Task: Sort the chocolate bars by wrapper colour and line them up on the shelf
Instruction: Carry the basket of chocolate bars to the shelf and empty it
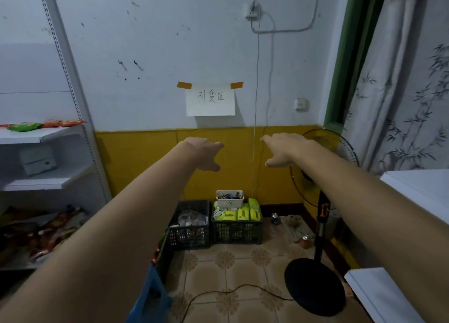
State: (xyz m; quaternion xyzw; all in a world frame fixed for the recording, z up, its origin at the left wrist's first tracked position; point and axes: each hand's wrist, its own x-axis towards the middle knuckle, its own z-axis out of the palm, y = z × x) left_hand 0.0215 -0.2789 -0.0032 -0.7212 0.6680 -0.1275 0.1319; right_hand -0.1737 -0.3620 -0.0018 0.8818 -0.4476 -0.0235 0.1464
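Chocolate bars (230, 196), too small to tell how they lay, seemed to fill the white basket (229, 203) on a crate (237, 229), below both hands. Left hand (204, 153) and right hand (283, 150) stretched forward, apart, loose-fingered, empty, about equally near.

paper sign (210, 100), standing fan (321, 225), black crate (237, 232)

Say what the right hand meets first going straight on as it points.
The right hand would likely meet the thin hanging cord first, then the yellow wall; depth is unclear.
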